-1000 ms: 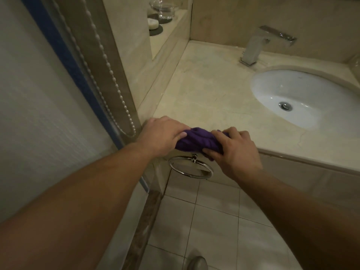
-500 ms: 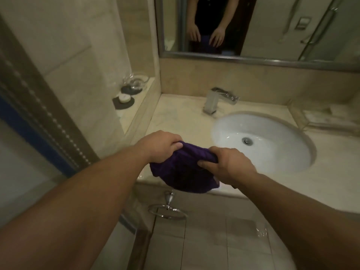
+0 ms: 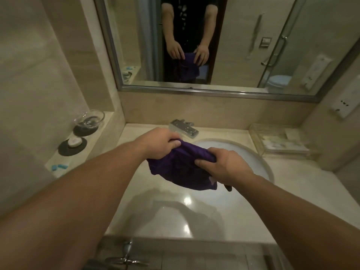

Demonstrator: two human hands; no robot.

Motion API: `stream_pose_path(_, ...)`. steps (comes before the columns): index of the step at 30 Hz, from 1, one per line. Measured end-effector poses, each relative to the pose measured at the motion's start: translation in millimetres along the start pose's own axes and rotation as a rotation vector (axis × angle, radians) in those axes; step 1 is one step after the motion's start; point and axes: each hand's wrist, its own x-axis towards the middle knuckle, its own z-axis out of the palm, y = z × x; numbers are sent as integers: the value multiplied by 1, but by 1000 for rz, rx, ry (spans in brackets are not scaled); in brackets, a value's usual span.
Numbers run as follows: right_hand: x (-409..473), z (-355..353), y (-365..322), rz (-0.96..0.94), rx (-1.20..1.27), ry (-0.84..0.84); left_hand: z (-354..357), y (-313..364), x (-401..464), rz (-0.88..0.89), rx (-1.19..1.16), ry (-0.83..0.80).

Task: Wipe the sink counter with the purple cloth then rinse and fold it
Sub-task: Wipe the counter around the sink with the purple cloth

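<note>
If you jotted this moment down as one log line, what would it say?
stage: cloth held, counter not touched | left hand: grips purple cloth | right hand: grips cloth | place: above counter beside sink

**Non-task items in view**

A framed mirror (image 3: 253, 45) hangs on the wall above the far edge. A clear tray (image 3: 276, 139) sits at the far right corner. On the left ledge (image 3: 101, 133): a glass dish (image 3: 90, 118) on a dark coaster, a soap bar (image 3: 74, 142) on a second coaster, and blue packets (image 3: 59, 167) nearest the viewer. A wall socket (image 3: 343, 107) is mounted at right.

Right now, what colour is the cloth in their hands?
Deep purple, plain; the cloth shows best in the head view.
</note>
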Motion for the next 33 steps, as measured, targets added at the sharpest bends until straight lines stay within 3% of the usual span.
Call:
stream_pose_path(4,27,-28,20,48,17,-15,-5,12,40,14,-105,-42)
stream_pose_path(7,52,-42,38,93,166,28,2,22,74,-16,-236,-28)
stream_pose_path(13,134,-49,80,295,869,92,38,45,169,-136,-718,-12)
stream_pose_path(17,174,-56,102,361,1293,-28,61,73,224,-313,-1172,-82)
stream_pose_path(20,188,-64,122,347,1513,-105,75,88,247,-383,-1357,-147)
stream_pose_path(25,215,-63,162,442,1549,-106,103,101,274,-456,-1584,-221)
stream_pose_path(30,231,-49,194,522,1480,-71,145,102,291,-602,-1335,217)
stream_pose_path(31,230,-46,195,511,1483,-135,151,101,287,-668,-1450,163)
stream_pose_path(33,227,-42,194,472,1379,-198,160,110,277,-759,-1777,-99)
